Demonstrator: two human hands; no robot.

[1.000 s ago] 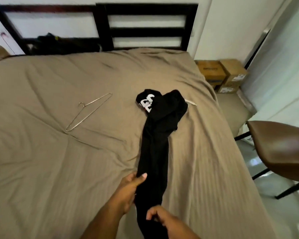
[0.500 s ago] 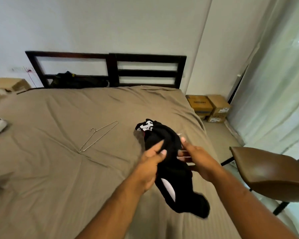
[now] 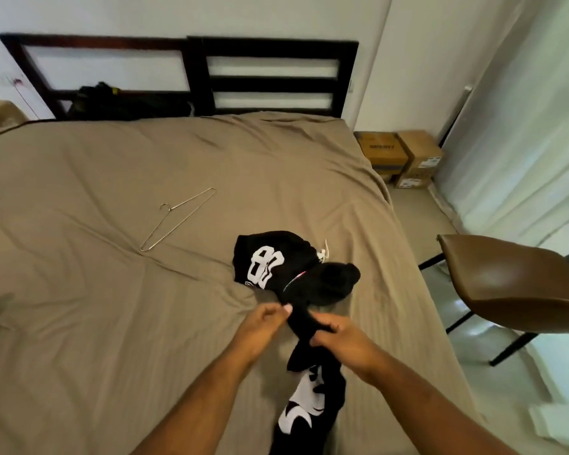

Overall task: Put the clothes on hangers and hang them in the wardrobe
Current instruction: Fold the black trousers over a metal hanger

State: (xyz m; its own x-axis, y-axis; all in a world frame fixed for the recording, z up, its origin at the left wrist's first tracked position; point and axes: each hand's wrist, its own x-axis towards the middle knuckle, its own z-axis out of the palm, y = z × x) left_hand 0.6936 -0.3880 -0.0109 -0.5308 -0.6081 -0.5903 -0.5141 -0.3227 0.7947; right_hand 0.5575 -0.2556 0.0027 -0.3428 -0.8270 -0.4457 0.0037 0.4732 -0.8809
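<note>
A black garment with white print (image 3: 312,366) runs from the bed's near edge up to a bunched black heap showing white numerals (image 3: 270,266). Whether the heap is the same garment or a second one I cannot tell. My left hand (image 3: 260,326) pinches the black cloth at its narrow middle, thumb against fingers. My right hand (image 3: 337,336) grips the same cloth just to the right, fingers curled over it. A bare wire hanger (image 3: 178,220) lies flat on the bed, up and to the left of both hands. No wardrobe is in view.
The tan bed sheet (image 3: 112,307) fills most of the view, with a dark headboard (image 3: 197,77) and dark clothing (image 3: 122,103) at its far end. A brown chair (image 3: 513,290) stands at the right. Cardboard boxes (image 3: 398,156) sit in the far right corner.
The garment, held up over the bed half a second ago, is back down on the sheet. Both hands came lower and nearer me, still holding it. The view tilted downward.
</note>
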